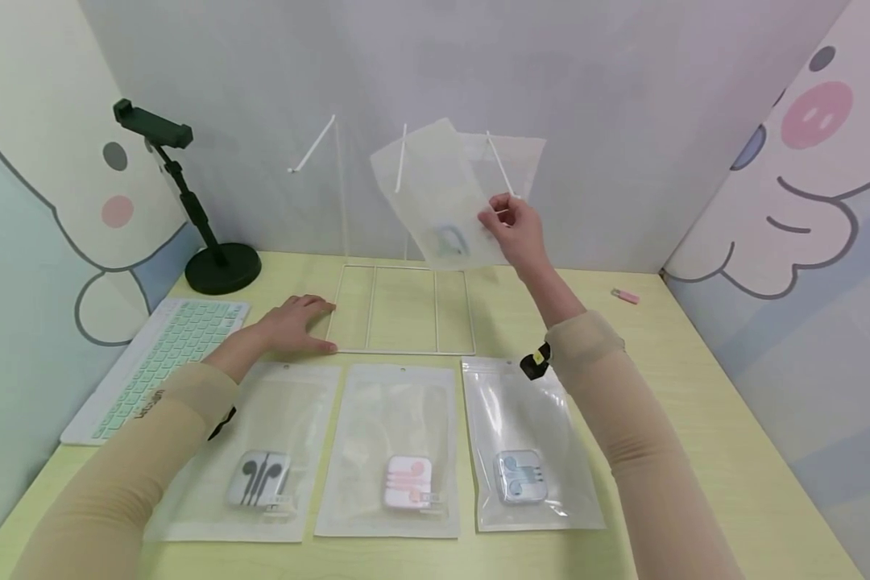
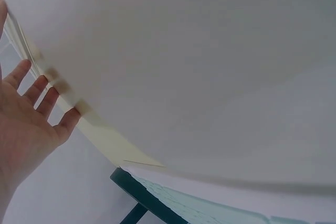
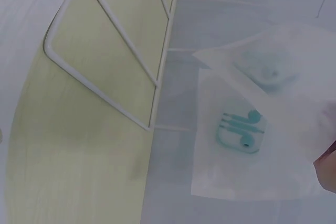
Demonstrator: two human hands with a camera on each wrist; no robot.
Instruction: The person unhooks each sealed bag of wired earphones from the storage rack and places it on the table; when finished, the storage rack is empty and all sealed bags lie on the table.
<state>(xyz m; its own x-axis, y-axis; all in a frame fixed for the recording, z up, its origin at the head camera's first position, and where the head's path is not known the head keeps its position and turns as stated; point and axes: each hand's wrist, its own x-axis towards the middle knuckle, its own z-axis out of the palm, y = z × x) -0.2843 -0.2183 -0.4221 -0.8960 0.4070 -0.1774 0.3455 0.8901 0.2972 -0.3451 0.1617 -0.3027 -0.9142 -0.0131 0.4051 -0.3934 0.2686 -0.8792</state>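
My right hand (image 1: 516, 229) pinches the edge of a translucent zip bag (image 1: 428, 185) beside the tip of the right hook (image 1: 500, 163). The bag is tilted, with a blurred bluish item showing through it. Behind it, another bag (image 1: 525, 153) hangs at the white wire rack (image 1: 406, 353). In the right wrist view, teal earphones (image 3: 241, 132) in a case show through the rear bag; only a fingertip of my right hand is visible there. With its fingers spread, my left hand (image 1: 293, 326) rests at the left side of the rack's base.
Three bags lie in front, with black-and-white (image 1: 258, 478), pink (image 1: 408, 483) and blue (image 1: 520, 477) earphones. A keyboard (image 1: 167, 362) and black phone stand (image 1: 222, 267) are left; a small pink object (image 1: 626, 296) lies right. Two other hooks (image 1: 312, 145) project from the rack.
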